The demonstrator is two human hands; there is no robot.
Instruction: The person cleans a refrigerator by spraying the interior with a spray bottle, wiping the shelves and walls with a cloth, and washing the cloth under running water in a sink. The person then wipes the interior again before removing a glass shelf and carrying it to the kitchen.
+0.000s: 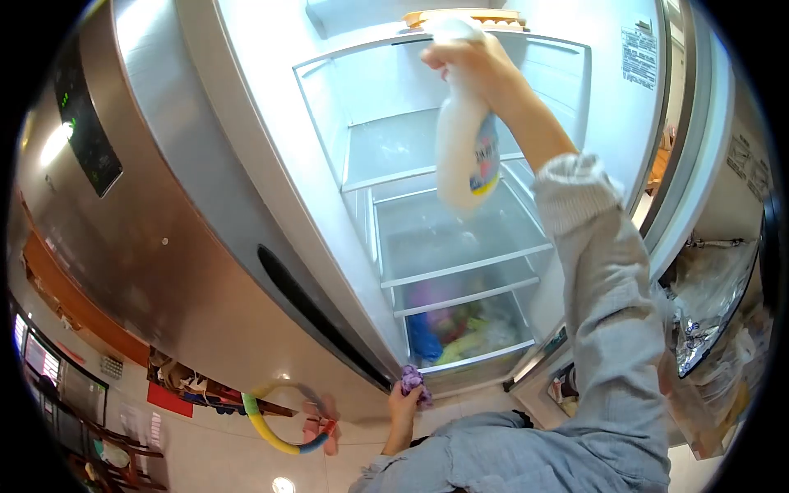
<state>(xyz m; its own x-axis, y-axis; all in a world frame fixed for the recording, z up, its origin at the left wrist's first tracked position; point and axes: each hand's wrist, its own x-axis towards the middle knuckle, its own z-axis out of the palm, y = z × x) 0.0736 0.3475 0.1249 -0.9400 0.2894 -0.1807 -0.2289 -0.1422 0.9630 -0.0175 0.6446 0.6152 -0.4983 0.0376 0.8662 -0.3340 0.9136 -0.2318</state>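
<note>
A white spray bottle (462, 156) with a coloured label hangs upright in front of the open fridge's shelves. Wrapped round its neck is my right hand (468, 62), near the upper shelf. Low down, beside the fridge's bottom left corner, my left hand (403, 403) grips a crumpled purple cloth (412, 383). The glass shelves (394, 148) stand behind the bottle. Below them, a drawer (468, 329) shows blue, green and pink items through its clear front.
An orange tray of eggs (468, 16) rests on the top shelf. The closed steel door (197, 238) fills the left side. Bags sit in the open right door (715, 304). A yellow, green and blue ring (275, 440) and pink slippers (320, 423) appear lower left.
</note>
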